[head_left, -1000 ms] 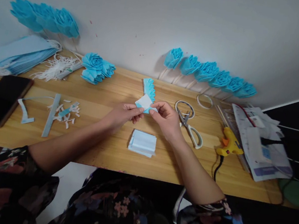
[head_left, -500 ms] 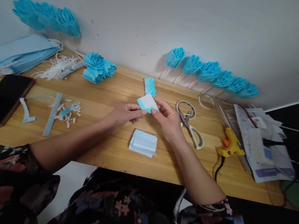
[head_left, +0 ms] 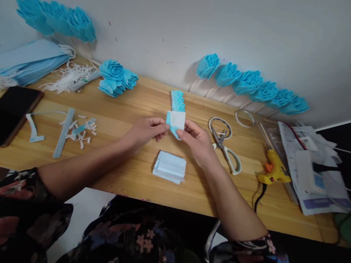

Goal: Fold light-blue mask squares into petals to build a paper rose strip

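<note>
In the middle of the frame, your right hand pinches the folded blue-and-white fabric piece at its lower right, thumb on top, fingers closed behind. Your left hand's curled fingers meet its left edge, though whether they grip cannot be told. It covers the scalloped blue strip's near end, above the worktop.

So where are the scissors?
In the head view, the scissors lie on the table, right of the right hand, blades overlapping a white ring.
</note>
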`<state>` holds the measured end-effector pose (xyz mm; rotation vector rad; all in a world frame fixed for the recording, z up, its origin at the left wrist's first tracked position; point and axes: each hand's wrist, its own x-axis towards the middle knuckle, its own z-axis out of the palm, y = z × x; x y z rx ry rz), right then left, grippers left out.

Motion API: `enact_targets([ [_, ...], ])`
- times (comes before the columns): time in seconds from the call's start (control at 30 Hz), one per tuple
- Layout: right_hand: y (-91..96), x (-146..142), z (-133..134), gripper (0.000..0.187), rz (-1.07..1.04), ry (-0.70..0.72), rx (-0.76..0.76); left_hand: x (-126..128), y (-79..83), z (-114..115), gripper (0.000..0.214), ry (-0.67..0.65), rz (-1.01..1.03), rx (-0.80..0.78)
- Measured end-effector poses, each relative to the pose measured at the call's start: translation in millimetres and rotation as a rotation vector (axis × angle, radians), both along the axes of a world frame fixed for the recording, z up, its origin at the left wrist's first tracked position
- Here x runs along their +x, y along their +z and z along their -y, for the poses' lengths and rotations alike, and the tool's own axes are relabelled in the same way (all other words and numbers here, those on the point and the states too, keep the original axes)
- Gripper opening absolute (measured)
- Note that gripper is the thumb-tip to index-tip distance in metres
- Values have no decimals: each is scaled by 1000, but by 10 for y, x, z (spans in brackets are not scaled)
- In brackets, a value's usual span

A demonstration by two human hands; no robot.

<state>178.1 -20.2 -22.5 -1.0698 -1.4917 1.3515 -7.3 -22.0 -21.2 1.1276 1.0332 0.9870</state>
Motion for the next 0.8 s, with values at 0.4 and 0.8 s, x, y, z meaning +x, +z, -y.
enact_targets([
  [0.4, -53, -15, -11, 27, -47, -7, -14, 13, 16, 6, 29, -5, 11, 40],
  [0.8, 46, 11, 2, 39, -22, -41, -20, -14, 28, 12, 26, -110, -101, 41],
])
